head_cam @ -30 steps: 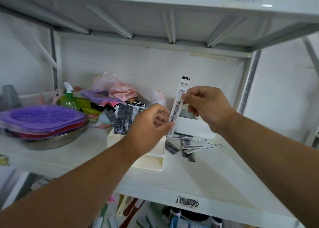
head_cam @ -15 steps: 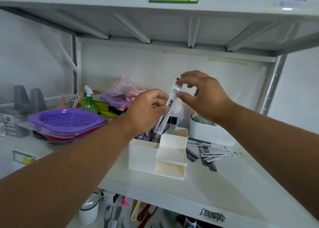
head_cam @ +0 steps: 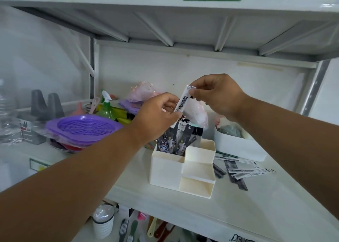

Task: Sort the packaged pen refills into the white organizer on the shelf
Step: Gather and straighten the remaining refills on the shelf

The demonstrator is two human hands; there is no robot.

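Note:
A white stepped organizer [head_cam: 166,170] stands on the shelf, and its tall back-left compartment holds several dark refill packs [head_cam: 176,138] standing upright. Above that compartment both hands hold one white packaged refill [head_cam: 183,99], tilted. My left hand [head_cam: 156,115] pinches its lower part. My right hand [head_cam: 218,95] pinches its top end. Several more refill packs [head_cam: 244,170] lie loose on the shelf to the right of the organizer.
A white bin [head_cam: 238,148] sits behind the loose packs. To the left are a purple strainer [head_cam: 82,127] on stacked dishes, a green spray bottle [head_cam: 106,107] and pink bags [head_cam: 143,91]. The upper shelf hangs close overhead, and utensils fill the shelf below.
Both hands have carried the white refill pack left from beside the organizer to above its back compartment. My view has shifted, so the organizer now sits lower in the frame.

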